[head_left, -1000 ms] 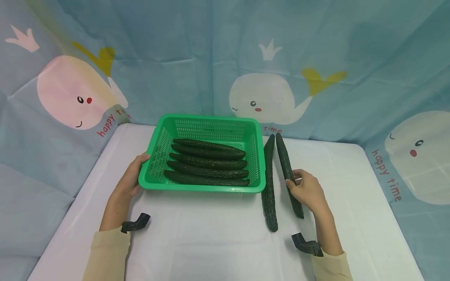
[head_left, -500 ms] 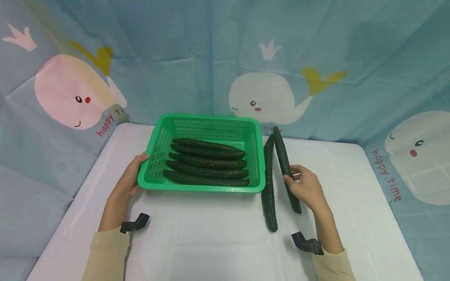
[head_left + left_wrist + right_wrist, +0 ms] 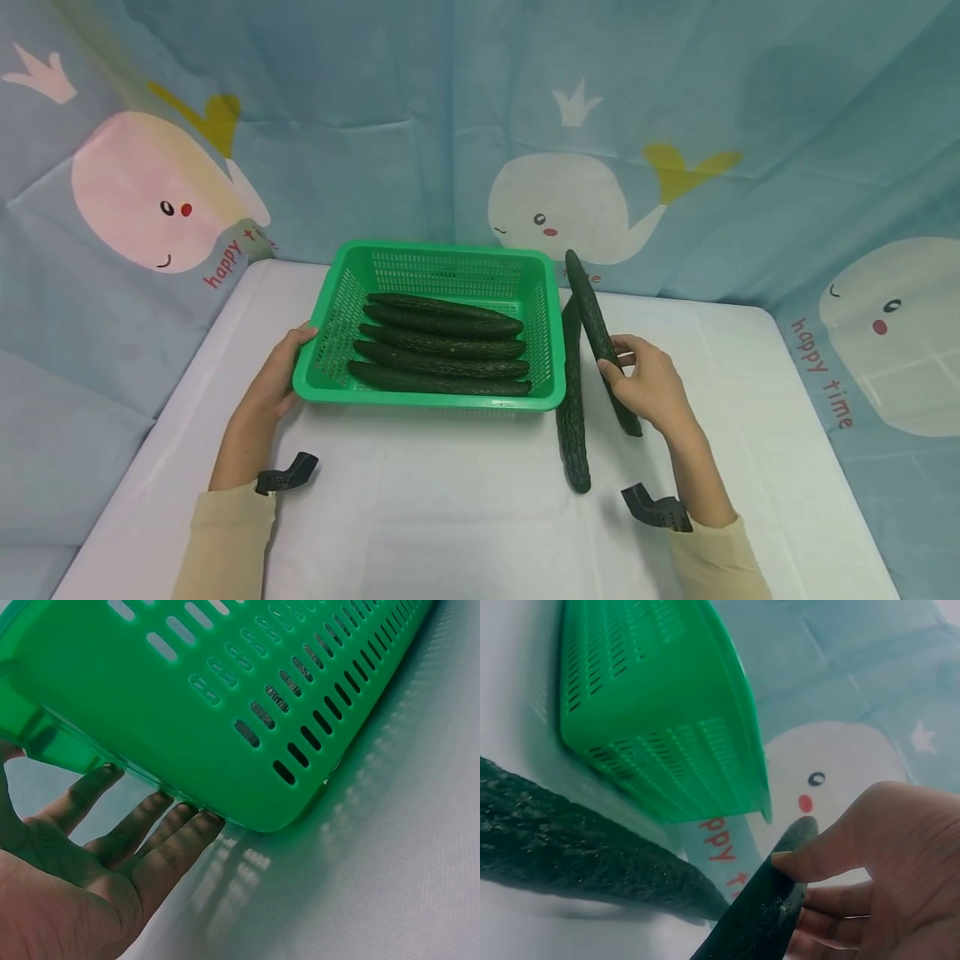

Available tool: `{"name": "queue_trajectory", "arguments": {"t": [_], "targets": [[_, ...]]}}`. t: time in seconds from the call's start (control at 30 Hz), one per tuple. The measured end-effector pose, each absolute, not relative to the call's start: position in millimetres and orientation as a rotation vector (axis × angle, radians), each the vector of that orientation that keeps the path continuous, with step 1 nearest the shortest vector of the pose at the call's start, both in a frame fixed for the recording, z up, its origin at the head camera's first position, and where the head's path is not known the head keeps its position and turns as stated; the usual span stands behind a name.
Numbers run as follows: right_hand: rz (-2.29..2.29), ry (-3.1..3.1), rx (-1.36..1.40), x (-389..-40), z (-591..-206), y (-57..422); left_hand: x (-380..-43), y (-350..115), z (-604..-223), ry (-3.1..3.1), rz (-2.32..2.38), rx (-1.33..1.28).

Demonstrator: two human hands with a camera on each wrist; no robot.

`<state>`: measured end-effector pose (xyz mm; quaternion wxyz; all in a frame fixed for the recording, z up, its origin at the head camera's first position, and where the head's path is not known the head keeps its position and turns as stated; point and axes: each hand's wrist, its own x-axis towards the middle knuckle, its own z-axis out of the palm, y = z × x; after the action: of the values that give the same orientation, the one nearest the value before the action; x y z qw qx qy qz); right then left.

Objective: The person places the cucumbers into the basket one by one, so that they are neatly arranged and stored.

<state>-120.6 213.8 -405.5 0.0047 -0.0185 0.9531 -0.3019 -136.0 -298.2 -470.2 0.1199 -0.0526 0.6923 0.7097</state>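
The right hand (image 3: 647, 385) grasps a cucumber (image 3: 597, 333), now tilted up off the surface (image 3: 465, 508), beside another cucumber (image 3: 572, 408). The left hand (image 3: 273, 379), fingers relaxed, steadies the green basket (image 3: 431, 400) of cucumbers.

The basket (image 3: 545, 333) is glossy green plastic, its walls slotted and smooth. The held cucumber (image 3: 592, 321) has dark, matt, bumpy skin, rough like the cucumber lying beside it (image 3: 573, 417). The surface (image 3: 450, 517) wears smooth white cloth; the backdrop (image 3: 750, 125) is thin creased fabric, printed and matt
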Motion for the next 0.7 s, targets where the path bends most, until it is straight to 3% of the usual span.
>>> {"name": "queue_trajectory", "arguments": {"t": [0.7], "targets": [[-0.934,3.03,-0.206,-134,-389,183,-135,-300,-470,2.053,2.051,-0.16]]}}
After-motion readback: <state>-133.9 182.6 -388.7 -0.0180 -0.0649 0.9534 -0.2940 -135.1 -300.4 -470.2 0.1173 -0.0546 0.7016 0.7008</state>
